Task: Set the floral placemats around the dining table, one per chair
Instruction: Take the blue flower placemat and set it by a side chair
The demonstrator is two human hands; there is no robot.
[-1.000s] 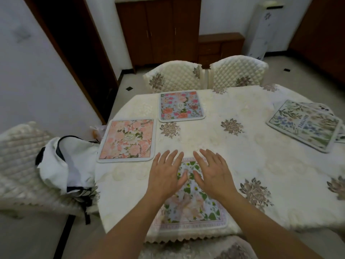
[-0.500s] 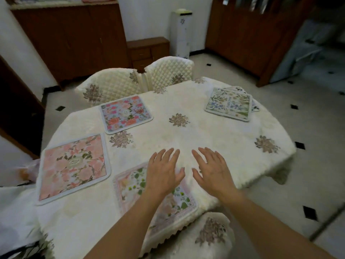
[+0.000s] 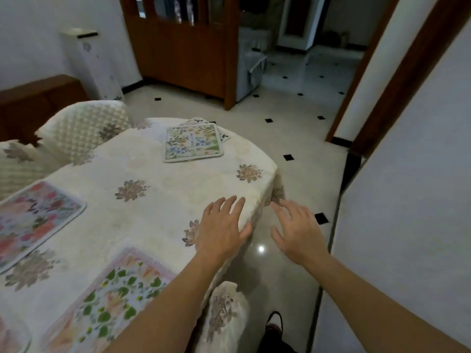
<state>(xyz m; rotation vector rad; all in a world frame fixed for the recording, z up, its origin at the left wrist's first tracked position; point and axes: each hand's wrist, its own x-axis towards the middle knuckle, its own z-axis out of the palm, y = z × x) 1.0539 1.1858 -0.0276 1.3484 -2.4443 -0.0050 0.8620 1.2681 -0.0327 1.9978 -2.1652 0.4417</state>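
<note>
Left hand: the left hand [image 3: 221, 225] is flat and wide open over the near rim of the counter [image 3: 165, 212]. Its fingers [image 3: 230, 203] are spread and hold nothing. I cannot tell if it touches the cloth or hangs just above it.
Right hand: the right hand [image 3: 298, 230] is open too, with its fingers spread and nothing in them. It is off the counter, over the shiny floor [image 3: 300, 128], at 3 o'clock from the left hand.
Green-leaf placemat: the green-leaf placemat [image 3: 109, 301] lies flat at 7 o'clock from the left hand, near the covered chair [image 3: 224, 309] at 6 o'clock.
Pink placemat: the pink placemat [image 3: 33, 217] lies flat at 9 o'clock.
Pile: the blue-flower placemat [image 3: 191, 143] sits at 12 o'clock, on the far end of the counter. It lies on top of a hidden mat [image 3: 201, 121] that peeks out behind it.
Quilted chair: the quilted chair [image 3: 84, 126] at 10 o'clock has only bare cloth in front of it.
Done: two mats look set in their places.
Left: the pile is not yet spread out, so I think some chairs need a mat. I cannot see all the chairs.
</note>
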